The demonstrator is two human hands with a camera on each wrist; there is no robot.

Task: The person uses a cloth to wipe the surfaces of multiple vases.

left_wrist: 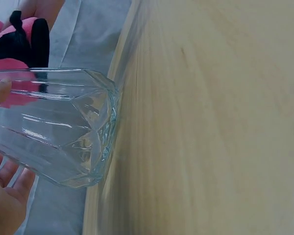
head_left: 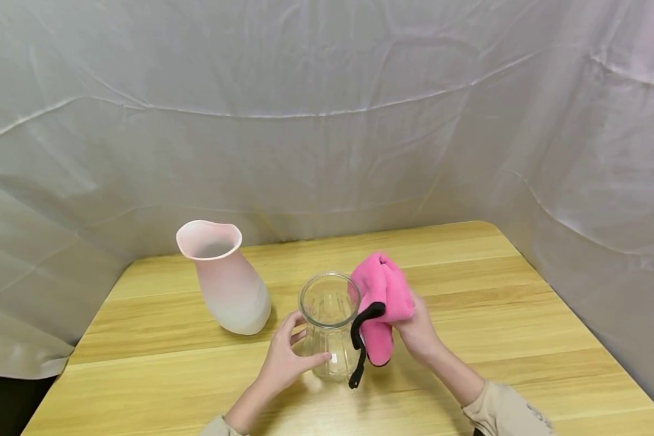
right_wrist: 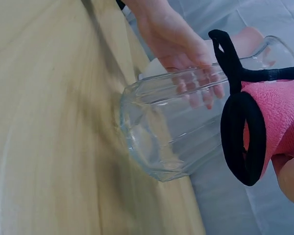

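A clear glass vase [head_left: 331, 345] with a wide round rim and a faceted lower body stands at the front middle of the table. My left hand [head_left: 287, 354] holds it from the left, thumb across its near side and fingers round the far side. To its right, my right hand [head_left: 418, 330] grips a folded pink cloth [head_left: 384, 290] with black edging and a dangling black loop. This cloth is beside the vase's rim and upper wall. In the right wrist view, left-hand fingers [right_wrist: 201, 90] show through the glass, and the cloth [right_wrist: 279, 112] covers part of the vase.
A taller vase [head_left: 231, 284], pink at its wavy rim and fading to white below, stands at the left of the wooden table [head_left: 496, 290]. Grey curtains [head_left: 327, 163] hang behind the table and along both sides.
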